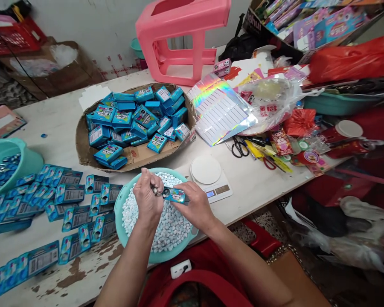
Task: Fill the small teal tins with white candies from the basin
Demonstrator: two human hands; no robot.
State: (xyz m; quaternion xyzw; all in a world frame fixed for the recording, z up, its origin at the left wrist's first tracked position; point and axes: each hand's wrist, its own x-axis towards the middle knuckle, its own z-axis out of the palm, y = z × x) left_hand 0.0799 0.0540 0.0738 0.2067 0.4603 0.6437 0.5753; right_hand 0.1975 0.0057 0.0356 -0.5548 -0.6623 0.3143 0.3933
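Over a turquoise basin (119,213) full of small white candies (174,230), both hands meet. My right hand (196,204) grips a small blue candy tin (175,195) marked "Caramelo Macizo", a round dark hole facing left. My left hand (147,196) is curled closed at that hole, with a few pale candies showing between its fingers. Left of the basin, many similar blue tins (69,193) lie in rows, several showing round holes. Behind it, a cut-down cardboard box (137,155) holds a heap of blue tins (144,117).
A white digital scale (206,170) stands right of the basin. Beyond are scissors (240,147), shiny sticker sheets (220,108) and a pink stool (179,38) on its side. At far left, a turquoise tub (28,157) holds shiny blue pieces. Bags and packaging crowd the right.
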